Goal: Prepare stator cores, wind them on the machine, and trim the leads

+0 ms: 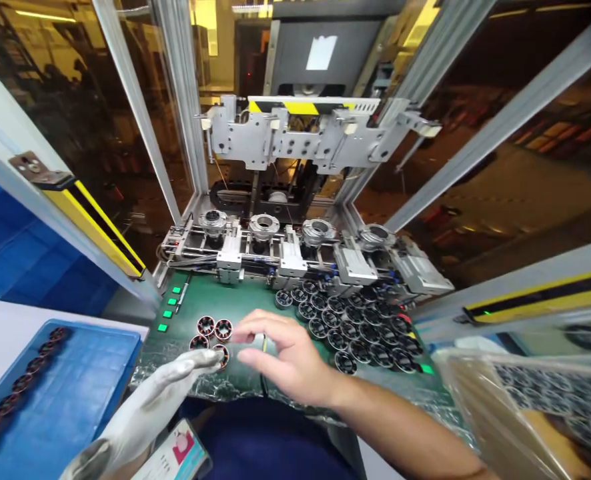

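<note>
So the biggest thing here is the pale metal press plate (300, 143) up at 12 o'clock. The green worktop (248, 293) spreads out around 6, with a row of four round fixtures (264, 235) behind it, pretty much mid-view. Blue tray (90, 387) is off at 8, and a cluster of dark rings (350, 331) sits between 4 and 5. Bare right hand (290, 357) at 6: thumb and fingers apart, nothing gripped. Gloved left hand (170, 380) between 7 and 8: fingers straight out, unclenched, no grasp I can see. The four reddish rings (215, 329) are bunched near 8, right by the fingertips; can't tell if there's contact. My read: hands in place around that little group, no hold yet. Lifting one would call for a rim pinch without nudging its neighbours.
</note>
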`<state>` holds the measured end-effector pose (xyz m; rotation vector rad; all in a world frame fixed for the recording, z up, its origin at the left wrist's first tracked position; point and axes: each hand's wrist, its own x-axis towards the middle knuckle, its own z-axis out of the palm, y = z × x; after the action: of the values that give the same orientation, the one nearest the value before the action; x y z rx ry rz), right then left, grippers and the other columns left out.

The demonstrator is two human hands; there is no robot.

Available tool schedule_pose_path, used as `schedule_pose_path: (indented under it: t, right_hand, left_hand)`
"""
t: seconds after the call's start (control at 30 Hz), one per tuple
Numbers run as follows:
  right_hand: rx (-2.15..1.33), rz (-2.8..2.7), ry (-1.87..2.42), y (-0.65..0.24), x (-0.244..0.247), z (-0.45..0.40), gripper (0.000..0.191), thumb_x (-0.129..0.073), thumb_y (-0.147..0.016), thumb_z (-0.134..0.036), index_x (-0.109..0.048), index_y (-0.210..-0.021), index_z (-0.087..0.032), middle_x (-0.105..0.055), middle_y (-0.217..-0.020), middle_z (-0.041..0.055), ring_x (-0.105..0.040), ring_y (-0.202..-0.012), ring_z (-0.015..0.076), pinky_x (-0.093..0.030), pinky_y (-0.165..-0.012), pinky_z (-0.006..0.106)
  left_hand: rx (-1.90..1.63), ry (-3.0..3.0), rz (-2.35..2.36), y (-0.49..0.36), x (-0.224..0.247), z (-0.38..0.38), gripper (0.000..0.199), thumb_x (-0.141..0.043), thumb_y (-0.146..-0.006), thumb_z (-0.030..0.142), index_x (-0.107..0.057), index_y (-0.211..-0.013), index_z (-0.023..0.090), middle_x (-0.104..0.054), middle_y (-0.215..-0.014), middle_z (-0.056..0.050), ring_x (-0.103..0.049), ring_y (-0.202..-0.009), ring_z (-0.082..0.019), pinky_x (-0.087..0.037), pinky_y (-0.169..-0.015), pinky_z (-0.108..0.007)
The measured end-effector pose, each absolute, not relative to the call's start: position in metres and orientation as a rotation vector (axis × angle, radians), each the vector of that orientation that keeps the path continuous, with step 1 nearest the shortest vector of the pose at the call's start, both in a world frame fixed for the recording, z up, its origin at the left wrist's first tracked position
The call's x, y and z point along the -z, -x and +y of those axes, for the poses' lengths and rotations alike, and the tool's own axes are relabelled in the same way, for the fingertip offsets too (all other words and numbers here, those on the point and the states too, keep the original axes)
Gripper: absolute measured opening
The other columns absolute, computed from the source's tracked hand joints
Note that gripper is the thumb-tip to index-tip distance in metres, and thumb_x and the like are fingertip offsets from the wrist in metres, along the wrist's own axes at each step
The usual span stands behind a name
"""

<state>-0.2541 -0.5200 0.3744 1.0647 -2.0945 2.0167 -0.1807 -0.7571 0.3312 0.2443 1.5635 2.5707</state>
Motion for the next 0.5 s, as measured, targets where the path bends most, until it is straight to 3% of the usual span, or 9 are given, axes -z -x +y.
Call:
schedule_pose_path:
  t: [0.13, 0.23, 0.3, 0.4, 0.5]
  right_hand:
    - [-2.203, -2.001, -1.067, 0.244, -0.371, -0.53, 0.012, -0.068, -0.088, -0.021, -0.072, -0.097, -0.013, -0.068, -0.087, 0.006, -0.062, -0.08, 0.0129, -0.052, -0.074, 0.026]
    - [-2.298, -2.0, -1.041, 0.24, -0.369, -0.532, 0.009, -0.066, -0.089, -0.017, -0.074, -0.091, -0.013, -0.068, -0.084, 0.0055, -0.062, -0.077, 0.0121, -0.05, -0.073, 0.024]
    - [-2.368, -1.997, -1.018, 0.239, -0.368, -0.533, 0.009, -0.066, -0.088, -0.015, -0.074, -0.087, -0.013, -0.069, -0.082, 0.0049, -0.062, -0.076, 0.0115, -0.05, -0.073, 0.024]
    - [-2.451, -1.99, -1.01, 0.237, -0.368, -0.533, 0.009, -0.067, -0.087, -0.015, -0.074, -0.085, -0.013, -0.069, -0.081, 0.0049, -0.063, -0.076, 0.0114, -0.05, -0.073, 0.023]
    - [-2.49, -1.98, -1.022, 0.235, -0.369, -0.535, 0.009, -0.066, -0.087, -0.015, -0.074, -0.083, -0.012, -0.069, -0.08, 0.0047, -0.062, -0.074, 0.0106, -0.049, -0.072, 0.022]
  left_hand:
    - [-2.535, -0.168, 1.578, 0.183, -0.336, -0.751, 0.044, -0.055, -0.092, 0.049, -0.061, -0.124, 0.018, -0.062, -0.129, -0.012, -0.06, -0.116, -0.026, -0.049, -0.1, -0.051]
    - [-2.55, -0.136, 1.581, 0.175, -0.334, -0.75, 0.052, -0.054, -0.091, 0.054, -0.057, -0.128, 0.018, -0.059, -0.133, -0.013, -0.058, -0.12, -0.028, -0.046, -0.103, -0.055]
    - [-2.581, -0.153, 1.563, 0.169, -0.329, -0.749, 0.061, -0.057, -0.084, 0.065, -0.063, -0.124, 0.019, -0.062, -0.132, -0.014, -0.052, -0.128, -0.034, -0.041, -0.107, -0.06]
    - [-2.631, -0.218, 1.515, 0.162, -0.32, -0.749, 0.074, -0.067, -0.059, 0.08, -0.075, -0.104, 0.022, -0.069, -0.124, -0.012, -0.04, -0.137, -0.046, -0.035, -0.11, -0.065]
    - [-2.659, -0.283, 1.46, 0.16, -0.316, -0.748, 0.08, -0.067, -0.05, 0.086, -0.077, -0.1, 0.024, -0.069, -0.124, -0.012, -0.035, -0.14, -0.047, -0.03, -0.112, -0.066]
